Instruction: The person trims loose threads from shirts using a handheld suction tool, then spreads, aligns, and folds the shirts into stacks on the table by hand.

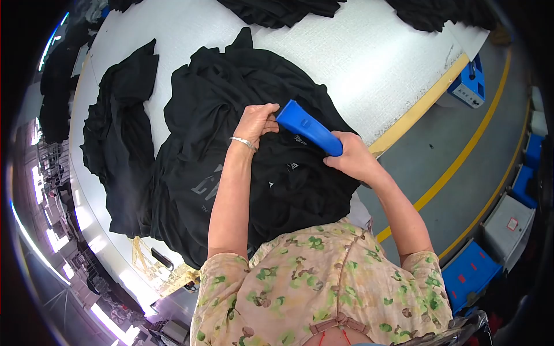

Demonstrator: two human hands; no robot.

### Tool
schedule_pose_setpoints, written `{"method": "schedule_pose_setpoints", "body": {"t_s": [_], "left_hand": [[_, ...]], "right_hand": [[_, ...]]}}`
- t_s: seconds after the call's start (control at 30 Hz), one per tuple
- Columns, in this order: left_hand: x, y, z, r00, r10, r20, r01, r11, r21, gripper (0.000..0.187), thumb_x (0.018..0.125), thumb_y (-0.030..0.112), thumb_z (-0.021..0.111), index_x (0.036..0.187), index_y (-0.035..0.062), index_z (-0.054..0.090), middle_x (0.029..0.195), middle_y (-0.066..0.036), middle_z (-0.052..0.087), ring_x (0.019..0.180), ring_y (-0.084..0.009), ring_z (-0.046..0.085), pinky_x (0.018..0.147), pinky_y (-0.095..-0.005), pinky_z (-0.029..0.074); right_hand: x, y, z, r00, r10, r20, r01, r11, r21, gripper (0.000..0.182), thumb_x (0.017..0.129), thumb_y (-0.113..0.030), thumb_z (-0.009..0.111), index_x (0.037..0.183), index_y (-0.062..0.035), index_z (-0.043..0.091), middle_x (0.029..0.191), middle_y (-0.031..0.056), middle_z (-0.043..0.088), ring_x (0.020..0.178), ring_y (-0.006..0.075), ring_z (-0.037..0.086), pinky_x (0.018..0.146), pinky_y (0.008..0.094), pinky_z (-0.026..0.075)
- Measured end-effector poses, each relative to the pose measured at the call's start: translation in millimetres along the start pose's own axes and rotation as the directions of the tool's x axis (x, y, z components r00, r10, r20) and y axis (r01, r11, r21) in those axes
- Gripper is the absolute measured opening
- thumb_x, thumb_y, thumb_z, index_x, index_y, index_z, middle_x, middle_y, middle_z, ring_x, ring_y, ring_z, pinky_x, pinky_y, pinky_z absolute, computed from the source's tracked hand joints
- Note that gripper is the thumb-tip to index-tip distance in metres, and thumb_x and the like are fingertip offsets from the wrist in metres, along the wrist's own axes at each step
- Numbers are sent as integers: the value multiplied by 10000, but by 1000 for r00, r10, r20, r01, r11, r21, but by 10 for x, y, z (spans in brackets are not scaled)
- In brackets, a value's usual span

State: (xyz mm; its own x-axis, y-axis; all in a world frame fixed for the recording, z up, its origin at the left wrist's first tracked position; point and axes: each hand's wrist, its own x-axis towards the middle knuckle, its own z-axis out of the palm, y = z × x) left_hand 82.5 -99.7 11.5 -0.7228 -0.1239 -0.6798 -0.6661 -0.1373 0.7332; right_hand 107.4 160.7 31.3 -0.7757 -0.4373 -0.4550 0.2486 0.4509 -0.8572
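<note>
My right hand (353,155) is wrapped round the lower end of a blue handheld trimmer (310,128). Its wide head points up and left, towards my left hand (258,124). The fingers of my left hand are curled beside that head and pinch black cloth; the exact grip is partly lost against the dark fabric. Beneath both hands a black garment (202,138) lies bunched on the white table (346,63), with grey and white printed letters showing. A bracelet circles my left wrist.
Another black garment (124,98) lies to the left. More black cloth (283,10) rests along the far edge. Right of the table's yellowish edge (418,106) stands a blue box-shaped machine (468,86). Blue and grey bins (506,226) line the floor beyond yellow lines.
</note>
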Motion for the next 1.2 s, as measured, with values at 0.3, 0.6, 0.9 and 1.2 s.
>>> {"method": "schedule_pose_setpoints", "body": {"t_s": [0.3, 0.6, 0.9, 1.2], "left_hand": [[68, -87, -66, 997, 67, 25, -68, 997, 34, 320, 925, 217, 644, 673, 22, 631, 638, -44, 599, 522, -125, 563, 511, -248, 448], [21, -33, 545, 867, 498, 6, -76, 119, 990, 443, 859, 436, 651, 935, 4, 591, 855, -223, 696, 802, -407, 698, 723, -501, 564], [602, -100, 87, 934, 341, -109, -318, 931, 181, 96, 818, 87, 679, 779, 8, 718, 760, -23, 703, 669, -110, 622, 641, -262, 492], [218, 269, -50, 999, -33, 34, 39, 983, -180, 190, 906, 133, 680, 749, 48, 617, 659, -4, 574, 565, -121, 598, 562, -281, 548]], "right_hand": [[-3, 27, 27, 999, -37, -19, 36, 997, -61, 287, 707, -123, 712, 945, 20, 636, 821, 211, 658, 795, 375, 652, 771, 415, 505], [55, 198, -165, 964, 197, -180, -91, 877, 472, 216, 749, -21, 696, 949, 23, 628, 703, 17, 585, 586, 100, 571, 573, 263, 490], [5, 237, -177, 956, 194, -220, -49, 846, 530, 149, 735, 18, 705, 830, -12, 594, 697, 22, 577, 585, 108, 562, 573, 262, 472], [19, 202, -132, 979, 57, -198, -1, 961, 275, 288, 736, -66, 699, 996, 32, 627, 724, 82, 604, 708, 206, 637, 693, 354, 517]]}}
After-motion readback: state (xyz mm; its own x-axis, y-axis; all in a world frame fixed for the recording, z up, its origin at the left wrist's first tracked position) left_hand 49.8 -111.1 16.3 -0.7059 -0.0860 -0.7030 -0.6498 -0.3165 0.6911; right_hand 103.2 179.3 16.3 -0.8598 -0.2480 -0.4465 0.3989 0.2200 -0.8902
